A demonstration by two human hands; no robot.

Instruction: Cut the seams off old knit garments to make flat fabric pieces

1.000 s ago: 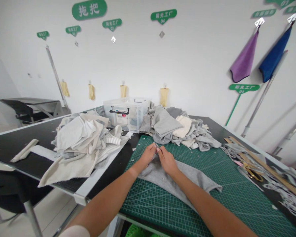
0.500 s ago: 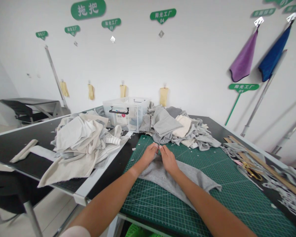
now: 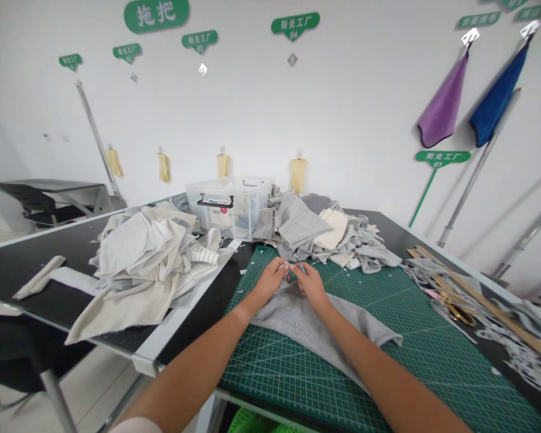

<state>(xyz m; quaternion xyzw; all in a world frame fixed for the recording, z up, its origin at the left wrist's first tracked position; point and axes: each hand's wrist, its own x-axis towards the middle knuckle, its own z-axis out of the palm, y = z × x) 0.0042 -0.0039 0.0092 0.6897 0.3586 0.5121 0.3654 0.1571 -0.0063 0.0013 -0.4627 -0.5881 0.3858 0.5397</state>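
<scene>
A piece of grey knit fabric point(image 3: 293, 316) lies partly bunched on a green cutting mat point(image 3: 270, 361), its far end raised between my hands. My left hand point(image 3: 273, 278) is closed, pinching the fabric's edge between thumb and fingers. Close beside it, nearly touching, my right hand point(image 3: 310, 284) is closed around a small slim tool point(image 3: 301, 266) with a bluish part showing above the fingers. Its kind is too small and too covered to tell.
Beyond the mat sits a heap of grey fabric scraps point(image 3: 302, 225), with a clear plastic bin point(image 3: 216, 210) behind. Cream and white cloths point(image 3: 135, 246) are piled at left. On the right lie gold-handled scissors point(image 3: 457, 310), wooden strips point(image 3: 487, 300) and white offcuts point(image 3: 523, 355).
My right hand has turned slightly, and the tool's bluish part now shows above its fingers. The fabric stays almost in place; the whole view has shifted a little.
</scene>
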